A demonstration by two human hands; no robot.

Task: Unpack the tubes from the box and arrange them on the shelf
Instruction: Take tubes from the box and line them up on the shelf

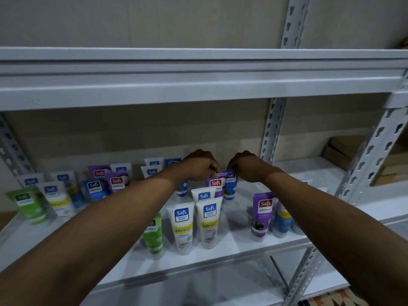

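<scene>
Both arms reach deep into the white metal shelf (231, 246). My left hand (199, 165) pinches the top of a purple Safi tube (215, 184) standing at the back. My right hand (248, 166) pinches the top of a blue Safi tube (230, 186) right beside it. Several more tubes stand cap-down on the shelf: two white-and-yellow ones (183, 226) in front, a green one (153, 235), a purple one (261, 215) at the right, and a group of blue, purple, white and green tubes (97, 186) at the left. No box is in view.
The upper shelf board (198, 85) hangs low over my hands. Perforated uprights (272, 129) stand behind and at the right (373, 155). Cardboard boxes (340, 153) sit in the neighbouring bay at the right. A lower shelf (220, 290) lies beneath.
</scene>
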